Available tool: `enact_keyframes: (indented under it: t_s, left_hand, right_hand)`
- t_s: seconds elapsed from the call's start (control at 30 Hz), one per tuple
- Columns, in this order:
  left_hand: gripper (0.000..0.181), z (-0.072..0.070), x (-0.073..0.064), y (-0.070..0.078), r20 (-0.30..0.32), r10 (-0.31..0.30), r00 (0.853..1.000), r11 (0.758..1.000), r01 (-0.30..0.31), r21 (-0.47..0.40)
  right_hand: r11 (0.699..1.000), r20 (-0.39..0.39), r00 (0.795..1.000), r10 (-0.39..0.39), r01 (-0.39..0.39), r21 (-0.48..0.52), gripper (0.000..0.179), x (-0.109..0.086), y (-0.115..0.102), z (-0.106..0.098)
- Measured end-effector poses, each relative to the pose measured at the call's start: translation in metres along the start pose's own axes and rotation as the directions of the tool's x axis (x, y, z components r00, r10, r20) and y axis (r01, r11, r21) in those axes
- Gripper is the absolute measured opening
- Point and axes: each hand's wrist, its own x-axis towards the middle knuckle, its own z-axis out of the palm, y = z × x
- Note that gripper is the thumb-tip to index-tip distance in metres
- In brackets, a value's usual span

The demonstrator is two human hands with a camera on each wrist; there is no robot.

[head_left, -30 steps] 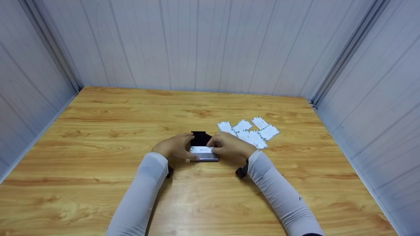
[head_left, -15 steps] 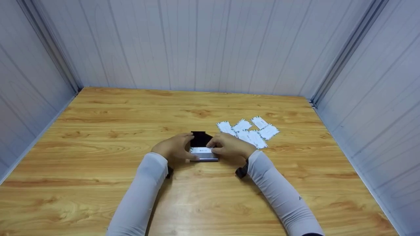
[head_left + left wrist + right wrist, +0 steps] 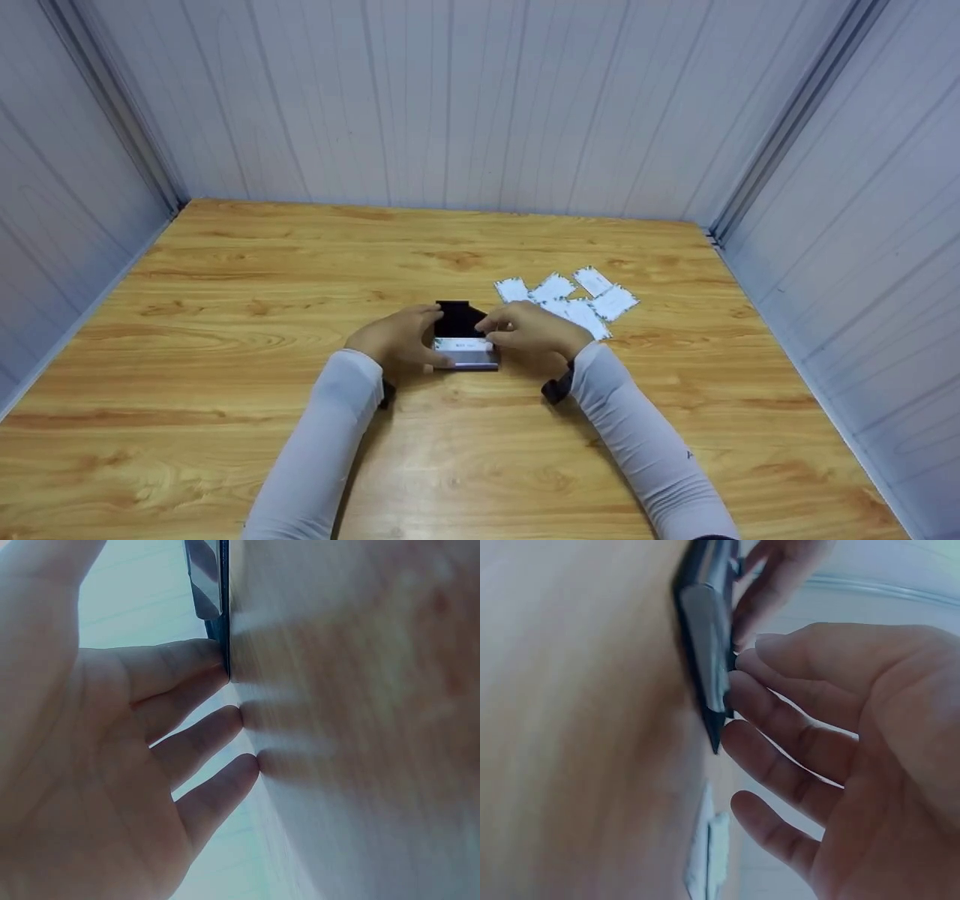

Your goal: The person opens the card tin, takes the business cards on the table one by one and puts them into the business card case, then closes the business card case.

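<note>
A business card case (image 3: 474,358) lies open in the middle of the table, its black lid (image 3: 456,319) tipped back and its silver front towards me. One white card (image 3: 459,344) shows inside, behind the silver front. My left hand (image 3: 394,336) holds the case by its left end, thumb at the front edge and fingers by the lid. At the right end is my right hand (image 3: 536,330), fingers loosely bent close over the card's edge. In the right wrist view, the fingertips (image 3: 742,735) are at the end of the case (image 3: 703,645), gripping nothing.
Several white cards with leafy printed edges (image 3: 615,302) lie scattered and overlapping on the wooden table (image 3: 247,300), right of and beyond the case. Pale panelled walls (image 3: 480,105) stand at the back and both sides.
My right hand has loosened from the card and shifted slightly to the right. The card sits a little lower in the case. My left hand keeps its place.
</note>
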Motion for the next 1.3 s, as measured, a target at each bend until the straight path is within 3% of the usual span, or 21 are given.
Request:
enact_keyframes:
  t_s: [0.33, 0.63, 1.07, 1.3]
  left_hand:
    - [0.104, 0.000, 0.001, -0.002, 0.006, 0.027, 1.000, 1.000, -0.027, -0.007]
    - [0.101, 0.001, -0.001, -0.001, 0.005, 0.020, 1.000, 1.000, -0.020, -0.024]
    - [0.102, 0.001, -0.001, -0.002, 0.004, 0.023, 1.000, 0.999, -0.023, -0.025]
    - [0.103, 0.002, -0.001, -0.003, 0.005, 0.017, 1.000, 0.999, -0.017, -0.032]
  right_hand:
    - [0.986, -0.061, 0.986, 0.156, -0.152, 0.070, 0.036, -0.017, 0.003, -0.021]
    - [0.966, -0.118, 0.959, 0.257, -0.253, 0.043, 0.038, -0.029, 0.015, -0.040]
    - [0.901, -0.179, 0.883, 0.434, -0.428, 0.073, 0.046, -0.046, 0.036, -0.055]
    - [0.851, -0.189, 0.835, 0.516, -0.525, 0.004, 0.052, -0.049, 0.040, -0.056]
